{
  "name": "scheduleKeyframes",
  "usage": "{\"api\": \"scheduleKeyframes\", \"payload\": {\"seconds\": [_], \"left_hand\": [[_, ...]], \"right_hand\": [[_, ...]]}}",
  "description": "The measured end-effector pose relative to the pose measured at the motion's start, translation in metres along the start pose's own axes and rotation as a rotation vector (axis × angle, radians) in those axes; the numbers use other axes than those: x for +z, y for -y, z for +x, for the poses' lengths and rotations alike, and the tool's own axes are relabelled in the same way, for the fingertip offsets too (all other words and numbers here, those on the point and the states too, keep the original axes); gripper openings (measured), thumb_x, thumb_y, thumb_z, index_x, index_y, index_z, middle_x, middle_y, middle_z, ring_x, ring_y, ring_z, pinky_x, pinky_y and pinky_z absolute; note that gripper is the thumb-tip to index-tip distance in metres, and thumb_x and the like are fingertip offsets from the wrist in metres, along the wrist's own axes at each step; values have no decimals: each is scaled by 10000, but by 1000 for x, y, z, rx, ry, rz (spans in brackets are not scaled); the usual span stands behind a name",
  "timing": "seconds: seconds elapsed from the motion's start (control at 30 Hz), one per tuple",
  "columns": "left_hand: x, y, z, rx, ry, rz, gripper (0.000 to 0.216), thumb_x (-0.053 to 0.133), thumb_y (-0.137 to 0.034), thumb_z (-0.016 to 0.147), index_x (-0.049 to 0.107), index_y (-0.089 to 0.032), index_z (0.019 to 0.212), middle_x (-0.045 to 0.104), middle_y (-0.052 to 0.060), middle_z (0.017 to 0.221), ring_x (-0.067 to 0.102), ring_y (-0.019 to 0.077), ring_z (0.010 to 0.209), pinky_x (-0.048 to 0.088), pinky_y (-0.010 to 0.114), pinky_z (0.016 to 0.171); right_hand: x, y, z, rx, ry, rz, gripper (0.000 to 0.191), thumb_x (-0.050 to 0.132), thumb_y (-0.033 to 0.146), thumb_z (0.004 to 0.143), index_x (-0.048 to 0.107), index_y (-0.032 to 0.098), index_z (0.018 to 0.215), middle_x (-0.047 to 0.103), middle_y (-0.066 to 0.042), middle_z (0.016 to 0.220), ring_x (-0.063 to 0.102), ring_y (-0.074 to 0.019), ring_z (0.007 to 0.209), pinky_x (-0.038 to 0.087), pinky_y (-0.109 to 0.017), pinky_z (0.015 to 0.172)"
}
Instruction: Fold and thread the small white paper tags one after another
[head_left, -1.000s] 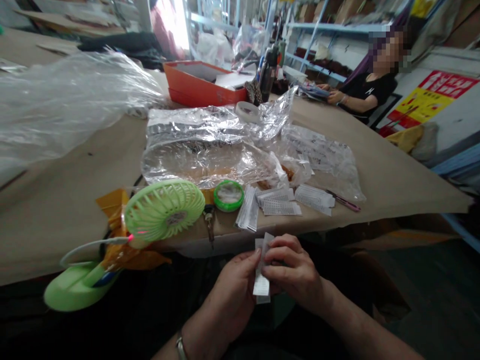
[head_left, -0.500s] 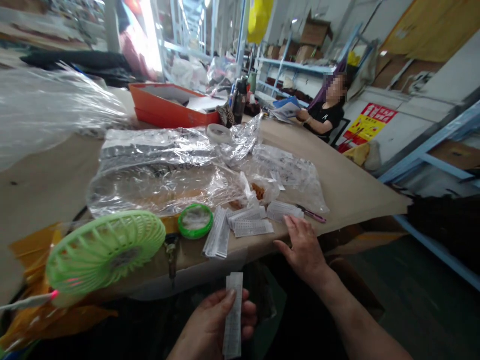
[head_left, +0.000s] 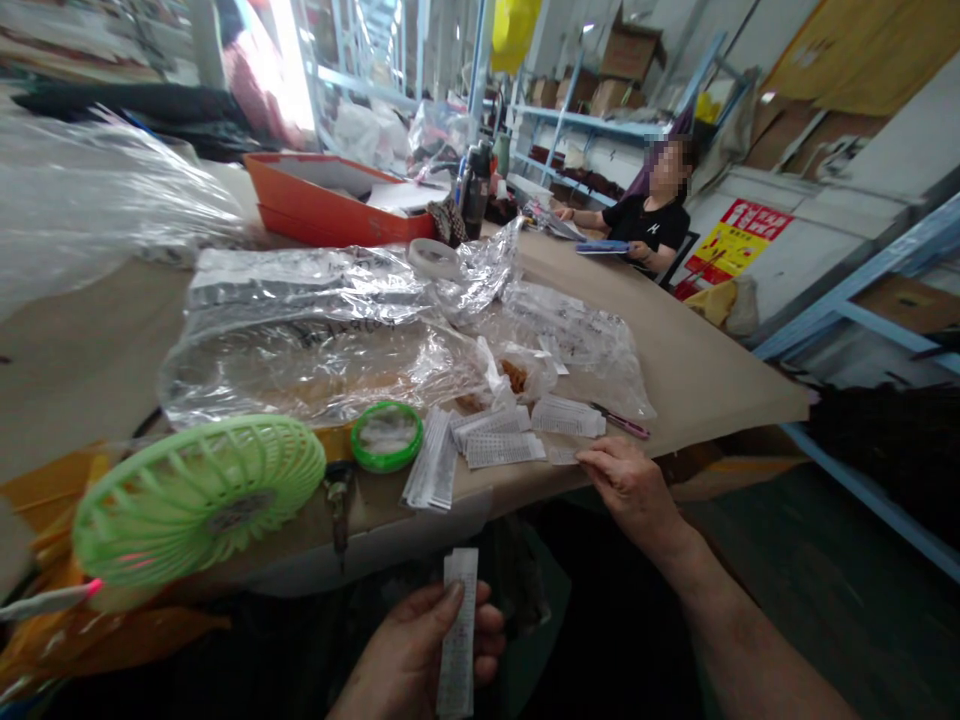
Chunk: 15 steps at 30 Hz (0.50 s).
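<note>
Below the table edge my left hand (head_left: 416, 630) is closed on a thin stack of printed label strips (head_left: 458, 645), thumb on top. My right hand (head_left: 636, 488) is at the table's front edge, thumb and fingertips pinched on the end of a small whitish label (head_left: 563, 456). Just beyond those fingertips lies a pile of printed strips (head_left: 568, 416). More strips lie to its left, in a flat pile (head_left: 504, 450) and a fanned-out bundle (head_left: 433, 462). A pink-handled pen-like tool (head_left: 627, 424) rests right of the piles.
At the left stands a green fan (head_left: 202, 510), near a green round tin (head_left: 386, 437). Clear plastic bags (head_left: 322, 350) spread behind, with a tape roll (head_left: 433, 259) on them. An orange box (head_left: 330, 205) and a dark bottle (head_left: 476, 190) stand farther back. Another person (head_left: 649, 225) sits across the table.
My right hand has gone from spread fingers at the right pile to a pinch on a small label. My left hand keeps its strips. The other person has lowered the blue item.
</note>
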<state>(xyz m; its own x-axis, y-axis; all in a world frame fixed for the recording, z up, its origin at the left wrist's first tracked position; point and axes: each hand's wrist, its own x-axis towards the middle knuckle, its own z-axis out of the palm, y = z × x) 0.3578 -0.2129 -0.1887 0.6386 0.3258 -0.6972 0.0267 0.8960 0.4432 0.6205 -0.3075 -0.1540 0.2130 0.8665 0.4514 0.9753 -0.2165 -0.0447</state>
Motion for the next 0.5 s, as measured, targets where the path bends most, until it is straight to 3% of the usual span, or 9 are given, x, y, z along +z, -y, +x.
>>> {"api": "scheduleKeyframes", "payload": {"seconds": [0.13, 0.27, 0.4, 0.5], "left_hand": [[0, 1, -2, 13, 31, 5, 286, 768, -319, 674, 678, -90, 819, 709, 89, 686, 648, 160, 569, 526, 258, 533], [-3, 2, -4, 20, 66, 1, 272, 724, -330, 720, 667, -82, 816, 699, 90, 682, 645, 165, 565, 517, 263, 527], [-2, 0, -8, 25, 104, -15, 252, 685, -328, 756, 658, -87, 824, 694, 94, 689, 641, 167, 567, 507, 267, 525], [1, -5, -14, 29, 108, -12, 238, 677, -315, 763, 663, -90, 838, 692, 91, 697, 630, 152, 557, 506, 266, 546]], "right_hand": [[-4, -6, 2, 23, -1, 57, 159, 516, 203, 877, 673, 195, 852, 676, -45, 836, 632, -176, 765, 495, -284, 704], [-7, -2, 7, 89, -139, 138, 129, 522, 207, 860, 648, 188, 839, 672, -36, 787, 643, -176, 730, 506, -288, 691], [-7, 40, 12, 128, -271, 439, 69, 564, 201, 847, 630, 217, 852, 670, -13, 803, 644, -160, 744, 525, -288, 706], [0, 92, 12, -116, -184, 746, 127, 537, 134, 861, 628, 220, 884, 688, -21, 847, 644, -169, 843, 538, -335, 768]]}}
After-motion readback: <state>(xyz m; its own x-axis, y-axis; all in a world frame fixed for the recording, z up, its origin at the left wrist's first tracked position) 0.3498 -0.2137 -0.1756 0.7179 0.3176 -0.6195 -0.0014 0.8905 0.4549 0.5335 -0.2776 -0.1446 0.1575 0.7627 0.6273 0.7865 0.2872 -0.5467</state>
